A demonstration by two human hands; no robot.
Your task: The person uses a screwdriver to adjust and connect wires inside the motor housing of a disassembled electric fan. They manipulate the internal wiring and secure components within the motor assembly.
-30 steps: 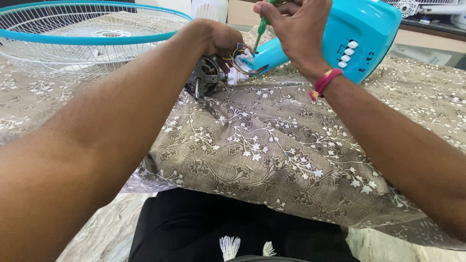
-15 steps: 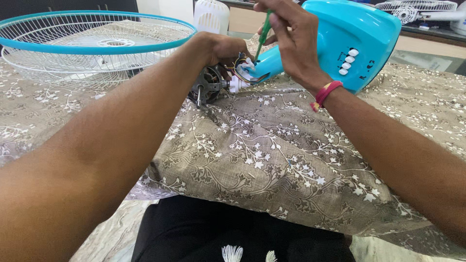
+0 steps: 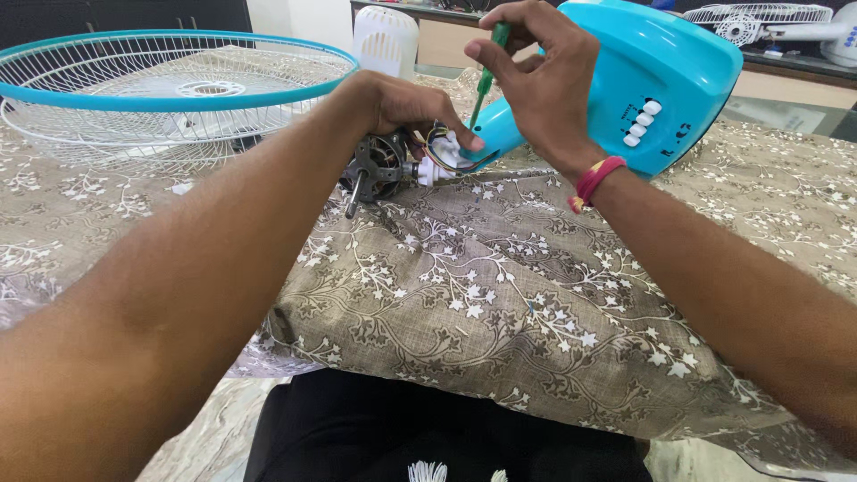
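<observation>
While the right hand (image 3: 544, 85) pinches a green-handled screwdriver (image 3: 486, 76) upright, its tip meets the turquoise fan body (image 3: 661, 80) at the neck. Left hand (image 3: 402, 103) clasps the bare fan motor (image 3: 379, 170), mid-table on the floral cloth (image 3: 500, 295). Wire fan guard (image 3: 170, 89) lies far left.

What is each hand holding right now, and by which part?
Right hand holds a green-handled screwdriver by its handle top. Left hand grips the bare metal fan motor from above, at the end by the wires.
</observation>
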